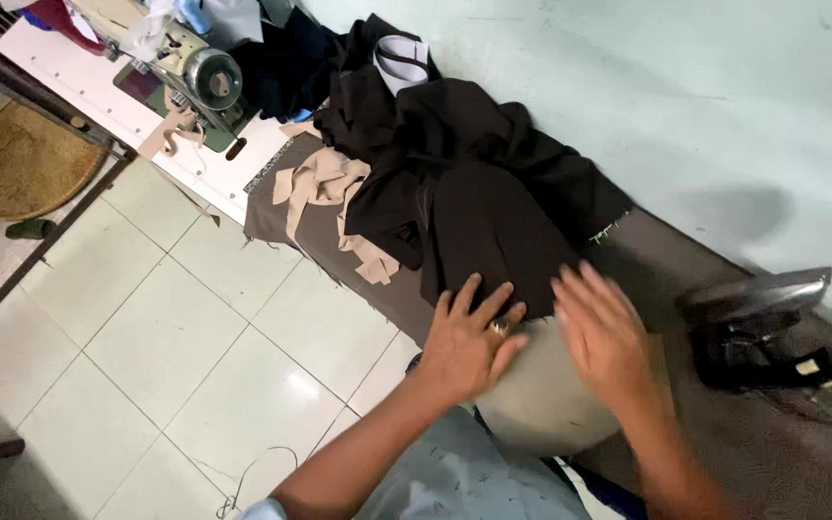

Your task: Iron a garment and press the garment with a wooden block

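Head view: dark brown fabric (493,231) was being smoothed on the counter (772,453) under the left hand (464,342) and right hand (604,332), both spread flat, gripping nothing; even pressure seemed called for next.

Indoor scene in soft, even light, tilted and slightly blurred.
Glare patches shine on the pale floor tiles (195,347) at near left. The right hand (604,332) smears with motion blur. The iron (758,299) at right casts a faint shadow on the far wall (686,106).

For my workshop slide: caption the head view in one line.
Left hand and right hand lie flat on dark brown fabric on a padded table, iron alongside.
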